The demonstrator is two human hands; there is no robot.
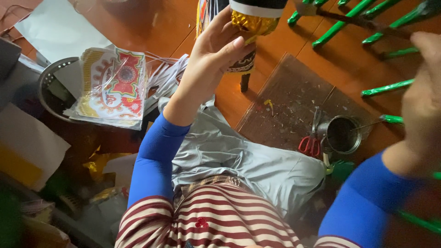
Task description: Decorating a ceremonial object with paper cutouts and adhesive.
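While the person sits on the wooden floor (151, 23), a clear plastic sheet (294, 101) lies flat on the boards in front of the knee. Left of it, a stack of printed paper decorations (115, 85) in red, gold and white rests on a round metal basin (48, 76).

Near the top edge, the left hand (213, 48) is raised and closed around a decorated paper tube (250, 27). This tube has a black and white band, crumpled gold foil below it, and its long axis stands nearly upright, its lower end pointing down to the floor.

At the right edge, the right hand (425, 96) is blurred; it seems closed on a thin dark stick (363, 25), but I cannot tell surely. Green wrapped sticks (342, 23) lie around it. A small metal cup (342, 134) stands on the sheet, touching red-handled scissors (312, 140).
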